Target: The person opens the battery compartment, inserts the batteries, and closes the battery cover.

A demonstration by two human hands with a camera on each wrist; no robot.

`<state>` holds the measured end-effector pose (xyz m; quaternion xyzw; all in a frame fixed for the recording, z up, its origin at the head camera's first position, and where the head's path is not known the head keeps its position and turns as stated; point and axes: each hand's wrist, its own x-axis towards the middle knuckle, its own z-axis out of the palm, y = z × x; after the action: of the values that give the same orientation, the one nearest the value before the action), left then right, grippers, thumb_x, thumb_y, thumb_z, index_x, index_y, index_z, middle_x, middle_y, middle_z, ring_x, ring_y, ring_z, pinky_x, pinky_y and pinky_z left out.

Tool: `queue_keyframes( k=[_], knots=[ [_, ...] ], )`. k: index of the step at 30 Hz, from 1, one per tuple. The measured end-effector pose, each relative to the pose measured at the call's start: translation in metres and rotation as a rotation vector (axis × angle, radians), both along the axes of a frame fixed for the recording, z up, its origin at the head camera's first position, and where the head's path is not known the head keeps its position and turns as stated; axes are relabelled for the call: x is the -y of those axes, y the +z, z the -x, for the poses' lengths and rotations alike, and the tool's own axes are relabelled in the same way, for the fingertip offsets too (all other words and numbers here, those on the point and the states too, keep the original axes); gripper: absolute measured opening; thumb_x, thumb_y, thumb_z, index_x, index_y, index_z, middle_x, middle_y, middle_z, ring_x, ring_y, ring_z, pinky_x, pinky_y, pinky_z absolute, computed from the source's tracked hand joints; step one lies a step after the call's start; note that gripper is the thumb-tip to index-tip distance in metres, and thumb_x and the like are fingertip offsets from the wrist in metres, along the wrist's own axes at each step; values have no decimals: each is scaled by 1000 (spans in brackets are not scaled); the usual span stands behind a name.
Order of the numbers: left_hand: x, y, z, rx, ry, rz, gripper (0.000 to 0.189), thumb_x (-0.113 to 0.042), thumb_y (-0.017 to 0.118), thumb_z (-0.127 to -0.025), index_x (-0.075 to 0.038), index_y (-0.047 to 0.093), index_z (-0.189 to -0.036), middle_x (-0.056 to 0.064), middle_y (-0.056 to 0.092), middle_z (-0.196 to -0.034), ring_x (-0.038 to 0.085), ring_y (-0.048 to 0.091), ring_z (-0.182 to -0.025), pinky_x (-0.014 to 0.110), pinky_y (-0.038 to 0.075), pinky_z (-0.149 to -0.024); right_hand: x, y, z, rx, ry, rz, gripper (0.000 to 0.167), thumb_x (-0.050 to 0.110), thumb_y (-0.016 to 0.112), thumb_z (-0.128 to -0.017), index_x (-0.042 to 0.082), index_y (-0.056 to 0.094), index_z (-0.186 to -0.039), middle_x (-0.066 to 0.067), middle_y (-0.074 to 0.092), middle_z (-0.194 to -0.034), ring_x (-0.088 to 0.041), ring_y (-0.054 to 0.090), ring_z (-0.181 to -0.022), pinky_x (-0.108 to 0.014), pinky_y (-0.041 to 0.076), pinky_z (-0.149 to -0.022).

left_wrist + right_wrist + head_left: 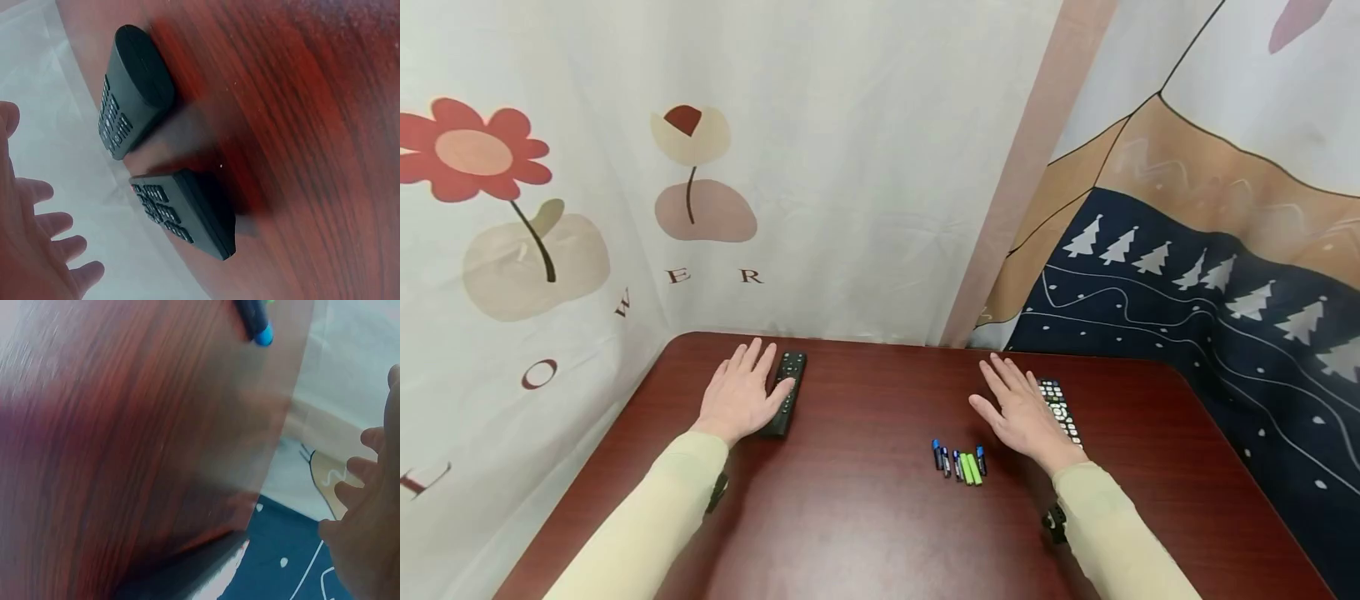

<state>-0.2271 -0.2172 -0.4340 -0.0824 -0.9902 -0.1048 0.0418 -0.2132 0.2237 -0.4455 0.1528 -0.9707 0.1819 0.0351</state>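
Observation:
My left hand [737, 396] is held out flat with its fingers spread, overlapping a black remote control [791, 369] on the left of the table. The left wrist view shows a second black remote control [181, 212] beside the first, hidden behind the hand in the head view. My right hand [1018, 412], also with straight fingers, partly covers a remote control with white buttons [1060, 410]. Between the hands, nearer the right one, several batteries lie in a row: dark ones with blue ends [937, 454] and green ones [970, 469]. Neither hand holds anything.
The dark red wooden table [850, 517] has rounded far corners. Behind it hangs a pale curtain [850, 167] printed with flowers and letters. A curtain with mountains and trees [1150, 292] hangs along the right side.

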Motion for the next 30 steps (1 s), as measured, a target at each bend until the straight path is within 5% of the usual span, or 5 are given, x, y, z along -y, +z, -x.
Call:
queue_keyframes(
  k=[17,30],
  knots=[
    [-16,-6,-3,-18,-13,22,69,-45,51,-104,5,43,-152,30,44,-152,48,42,-140,61,38,-111,29,-4,-8,31,57,101,70,46,52,-107,5,35,-160,-18,28,-168,-40,24,-155,-61,18,-124],
    [-26,-9,-7,47,-14,32,64,-39,52,-104,9,47,-147,34,47,-145,51,41,-140,64,36,-113,52,-2,-17,97,115,201,66,45,52,-107,6,38,-159,-16,33,-166,-38,30,-153,-58,25,-122]
  ],
)
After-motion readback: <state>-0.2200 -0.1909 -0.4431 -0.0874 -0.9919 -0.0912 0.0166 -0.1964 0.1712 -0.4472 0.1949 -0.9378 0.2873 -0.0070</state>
